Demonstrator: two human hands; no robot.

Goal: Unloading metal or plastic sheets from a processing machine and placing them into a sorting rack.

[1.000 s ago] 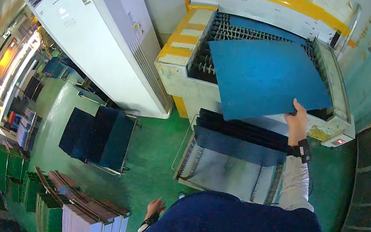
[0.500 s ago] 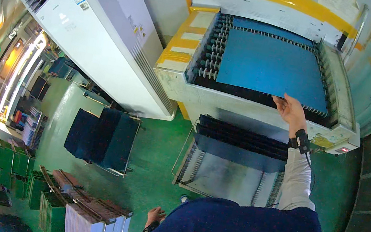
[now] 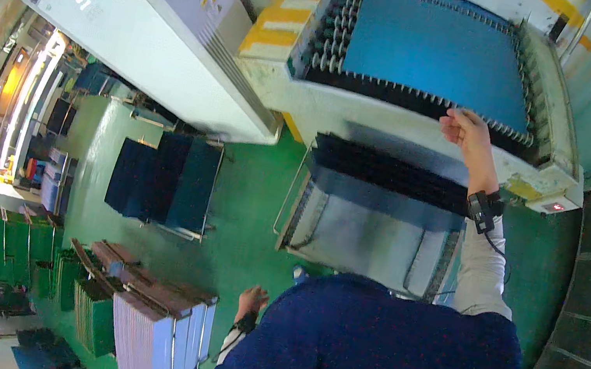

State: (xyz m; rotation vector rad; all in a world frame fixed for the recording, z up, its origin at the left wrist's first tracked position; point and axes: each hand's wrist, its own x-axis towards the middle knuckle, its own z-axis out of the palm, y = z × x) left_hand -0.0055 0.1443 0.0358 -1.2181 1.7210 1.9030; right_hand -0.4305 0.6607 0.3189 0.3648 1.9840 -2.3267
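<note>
A blue flat panel (image 3: 437, 51) lies on the roller bed of a white machine (image 3: 371, 115) ahead of me. My right hand (image 3: 469, 132) is just off the panel's near edge, over the machine's front rim. Its fingers are loosely bent and apart, with nothing seen between them. Down by my left side hangs my left hand (image 3: 252, 302), empty, its fingers slack and a little apart. Disc rollers (image 3: 334, 33) show along the left of the panel and in a row at its near edge.
Below the machine stands a slotted rack (image 3: 358, 231) holding several dark panels (image 3: 384, 172). A cart of dark panels (image 3: 166, 177) is to the left, with racks of pale panels (image 3: 151, 333) and green panels (image 3: 94, 315) nearer. A tall white air conditioner (image 3: 134, 22) rises at left.
The blue panel has slid farther onto the rollers, uncovering the near roller row. My right hand has come off its edge. The view has tilted downward; my left hand still hangs low.
</note>
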